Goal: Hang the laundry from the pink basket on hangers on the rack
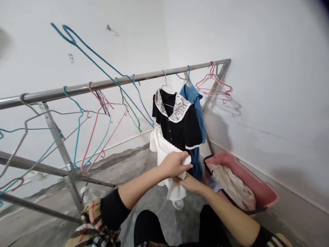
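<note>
A white garment (164,147) hangs bunched between my hands, its lower part trailing toward the floor. My left hand (175,164) is closed round its upper edge, fingers wrapped over the cloth. Just below and to the right, my right hand (189,181) grips the same cloth, its fingers partly hidden behind the garment and my left hand. Directly beyond hangs a black short-sleeved top (177,127) with a white lace collar, on a hanger over the metal rail. Behind that top is a blue garment (194,99) on a teal hanger.
The metal rail (151,74) crosses from left to upper right on a metal frame. Several coloured hangers hang from it, including a pink hanger (88,137) and red-pink hangers (214,84). A pink basket (262,192) holding cream cloth (233,185) stands on the floor by the right wall.
</note>
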A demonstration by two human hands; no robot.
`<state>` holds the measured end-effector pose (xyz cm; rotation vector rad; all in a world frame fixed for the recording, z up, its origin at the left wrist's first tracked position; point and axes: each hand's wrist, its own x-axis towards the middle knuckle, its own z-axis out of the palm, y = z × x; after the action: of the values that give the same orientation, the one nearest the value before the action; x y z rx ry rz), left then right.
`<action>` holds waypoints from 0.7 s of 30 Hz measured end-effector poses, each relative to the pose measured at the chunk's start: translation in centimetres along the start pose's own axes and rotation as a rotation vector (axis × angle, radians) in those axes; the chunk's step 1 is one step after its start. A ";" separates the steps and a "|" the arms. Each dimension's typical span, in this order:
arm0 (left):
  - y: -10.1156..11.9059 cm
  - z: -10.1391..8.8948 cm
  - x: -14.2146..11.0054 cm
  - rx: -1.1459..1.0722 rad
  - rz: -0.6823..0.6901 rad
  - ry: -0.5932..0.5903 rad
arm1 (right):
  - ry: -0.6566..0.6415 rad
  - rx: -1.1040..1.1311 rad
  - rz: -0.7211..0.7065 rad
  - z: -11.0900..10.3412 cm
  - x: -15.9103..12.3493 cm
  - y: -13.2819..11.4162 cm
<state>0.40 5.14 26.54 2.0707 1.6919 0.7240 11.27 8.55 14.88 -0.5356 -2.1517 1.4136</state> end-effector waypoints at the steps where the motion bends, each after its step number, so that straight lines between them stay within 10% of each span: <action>1: 0.1 0.0 0.4 0.040 0.005 0.000 | 0.010 0.043 0.066 -0.2 -0.5 0.1; 9: -0.7 -5.0 5.0 0.026 0.036 0.460 | -0.065 0.123 0.244 -3.3 -4.4 -0.2; 16: 0.6 -7.1 11.6 -0.177 0.009 0.602 | 0.483 0.088 0.373 -12.8 -9.0 -2.4; 21: 1.8 -7.2 15.9 -0.294 -0.041 0.659 | 0.946 -0.046 -0.014 -20.0 -10.2 -7.0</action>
<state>-0.11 20.02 35.80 1.6826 1.7804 1.6640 31.15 14.41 25.98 -0.9620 -1.4039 0.8254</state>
